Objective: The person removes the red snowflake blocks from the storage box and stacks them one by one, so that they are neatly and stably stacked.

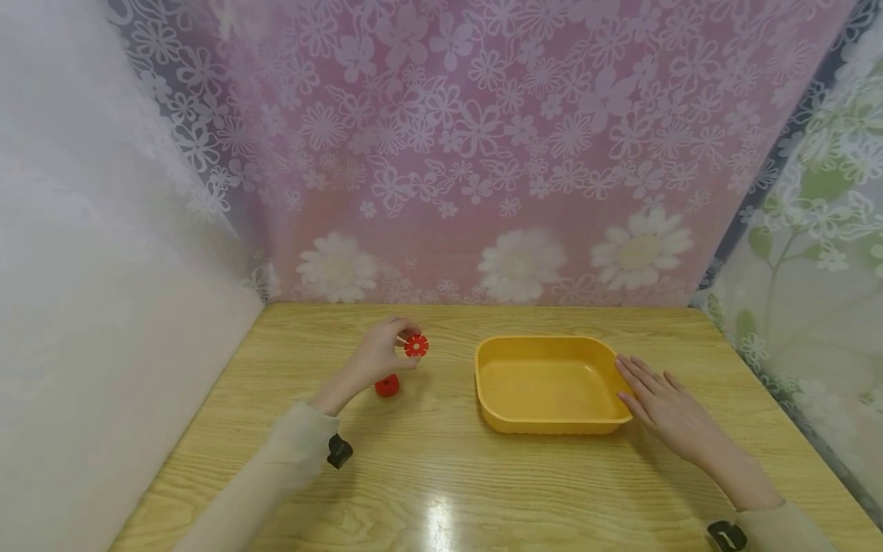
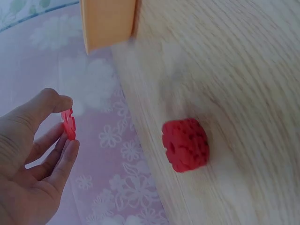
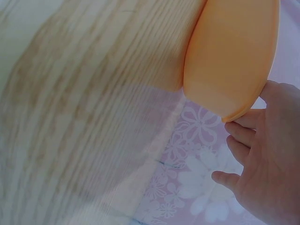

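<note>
Between thumb and fingertips my left hand (image 1: 375, 355) pinches a thin red notched disc (image 1: 416, 346) with a small hole at its centre. In the left wrist view the disc (image 2: 69, 123) appears nearly edge-on, held above the table. Below that hand, a short stack of red notched discs (image 2: 185, 145) sits on the wood, partly hidden by the hand in the head view. My right hand (image 1: 665, 406) rests with straight fingers against the right rim of a yellow plastic basin (image 1: 552, 426). No contents show inside the basin.
The wooden table (image 1: 414, 475) reaches back to a pink floral curtain (image 1: 441, 153). A pale sheet (image 1: 103, 268) hangs at the left, and a green-and-white floral one (image 1: 821, 253) at the right. Dark straps (image 1: 339, 451) sit at both wrists.
</note>
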`<state>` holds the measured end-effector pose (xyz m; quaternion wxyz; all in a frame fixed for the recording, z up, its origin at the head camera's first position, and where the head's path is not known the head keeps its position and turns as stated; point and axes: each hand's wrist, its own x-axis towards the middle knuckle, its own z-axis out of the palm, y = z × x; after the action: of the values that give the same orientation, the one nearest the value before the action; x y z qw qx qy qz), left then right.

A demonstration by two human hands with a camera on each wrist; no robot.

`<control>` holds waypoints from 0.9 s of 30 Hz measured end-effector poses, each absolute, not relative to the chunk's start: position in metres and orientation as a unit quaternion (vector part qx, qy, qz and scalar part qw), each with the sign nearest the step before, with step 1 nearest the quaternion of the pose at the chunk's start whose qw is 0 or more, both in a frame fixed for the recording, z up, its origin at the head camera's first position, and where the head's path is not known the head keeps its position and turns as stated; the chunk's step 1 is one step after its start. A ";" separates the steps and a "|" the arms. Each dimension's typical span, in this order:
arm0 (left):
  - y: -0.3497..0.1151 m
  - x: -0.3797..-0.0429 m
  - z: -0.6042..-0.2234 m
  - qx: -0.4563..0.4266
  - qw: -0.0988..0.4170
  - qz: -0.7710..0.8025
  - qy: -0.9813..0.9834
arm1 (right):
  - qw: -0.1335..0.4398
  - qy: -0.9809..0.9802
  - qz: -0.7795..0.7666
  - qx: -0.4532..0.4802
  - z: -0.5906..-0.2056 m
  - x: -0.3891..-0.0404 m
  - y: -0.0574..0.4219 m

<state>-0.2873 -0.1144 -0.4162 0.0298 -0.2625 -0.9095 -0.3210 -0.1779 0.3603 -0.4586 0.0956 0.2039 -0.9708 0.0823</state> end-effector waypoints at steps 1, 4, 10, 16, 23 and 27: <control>-0.117 -0.286 -0.417 -0.258 0.028 -0.324 -0.910 | 0.095 -0.971 0.082 0.204 -0.459 -0.178 0.360; -0.126 -0.284 -0.420 -0.252 0.026 -0.331 -0.909 | 0.096 -0.971 0.082 0.204 -0.460 -0.178 0.360; -0.141 -0.281 -0.426 -0.237 0.024 -0.331 -0.913 | 0.098 -0.971 0.081 0.204 -0.459 -0.178 0.360; -0.151 -0.280 -0.431 -0.214 0.023 -0.321 -0.922 | 0.101 -0.970 0.079 0.206 -0.459 -0.179 0.361; -0.156 -0.278 -0.434 -0.222 0.029 -0.296 -0.928 | 0.095 -0.971 0.085 0.204 -0.458 -0.178 0.360; -0.157 -0.276 -0.438 -0.222 0.023 -0.273 -0.936 | 0.108 -0.969 0.080 0.209 -0.459 -0.179 0.360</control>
<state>-0.2761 -0.1570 -0.4376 0.0234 -0.2220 -0.9358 -0.2729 -0.1786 0.3602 -0.4593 0.1077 0.2090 -0.9686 0.0802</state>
